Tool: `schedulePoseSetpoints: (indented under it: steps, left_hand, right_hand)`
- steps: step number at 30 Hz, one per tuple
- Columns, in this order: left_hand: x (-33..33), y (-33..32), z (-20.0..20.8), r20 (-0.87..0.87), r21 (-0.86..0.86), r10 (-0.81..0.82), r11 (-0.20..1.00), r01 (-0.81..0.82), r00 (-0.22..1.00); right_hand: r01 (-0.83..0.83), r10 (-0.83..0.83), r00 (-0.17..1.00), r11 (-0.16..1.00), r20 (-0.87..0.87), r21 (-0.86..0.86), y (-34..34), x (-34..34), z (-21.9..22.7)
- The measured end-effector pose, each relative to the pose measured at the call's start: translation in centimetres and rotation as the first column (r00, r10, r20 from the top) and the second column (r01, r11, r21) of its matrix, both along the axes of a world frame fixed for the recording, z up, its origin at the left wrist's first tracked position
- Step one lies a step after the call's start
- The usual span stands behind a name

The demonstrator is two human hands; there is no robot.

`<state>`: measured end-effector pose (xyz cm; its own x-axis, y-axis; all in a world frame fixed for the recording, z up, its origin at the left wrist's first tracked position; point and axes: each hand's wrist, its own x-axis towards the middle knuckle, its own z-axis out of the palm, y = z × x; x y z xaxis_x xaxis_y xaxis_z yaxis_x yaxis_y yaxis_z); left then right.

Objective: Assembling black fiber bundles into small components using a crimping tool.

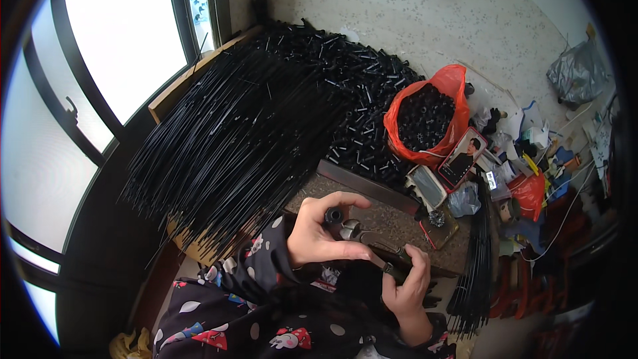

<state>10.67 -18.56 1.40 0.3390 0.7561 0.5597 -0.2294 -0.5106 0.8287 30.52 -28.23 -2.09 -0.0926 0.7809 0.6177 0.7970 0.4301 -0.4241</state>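
My left hand [319, 233] is partly closed over a short black tube [333, 215], whose round end shows by the curled fingers. Its thumb and forefinger reach to the right, apart from each other. Beside them, at the table edge, is a metal fitting with rounded, shiny ends [350, 229]. My right hand [409, 289] is bent, thumb and forefinger close round a small part with a metallic glint [389, 267] by the left thumb tip. What exactly it grips is too small to name. Below the hands, the area is dark and partly hidden.
Long thin black rods [232, 133] cover the table's left. Short black tubes [365, 80] are heaped behind, and more fill a red plastic bag [397, 116]. A phone [463, 158] leans there. Another rod bundle [473, 279] hangs right, near clutter and a white cable [555, 242].
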Motion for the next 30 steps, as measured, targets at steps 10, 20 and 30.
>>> schedulePoseSetpoints:
  steps: [10, 20, 30]
  left_hand:
    - [1.0, -0.9, 0.9, -0.074, -0.048, 0.059, 0.997, -0.063, 0.995]
    - [4.3, -0.8, -0.5, -0.097, -0.203, 0.047, 0.977, -0.067, 0.994]
    - [5.3, -0.5, -2.4, 0.007, -0.272, -0.010, 0.962, 0.011, 1.000]
  right_hand:
    - [-0.834, 0.060, 0.517, 0.263, -0.854, -0.486, -1.2, 1.6, 1.5]
    - [-0.642, -0.119, 0.612, 0.501, -0.782, -0.580, -3.1, -1.2, -2.5]
    - [0.258, -0.363, 0.880, 0.906, -0.307, -0.335, 5.2, 8.7, -6.1]
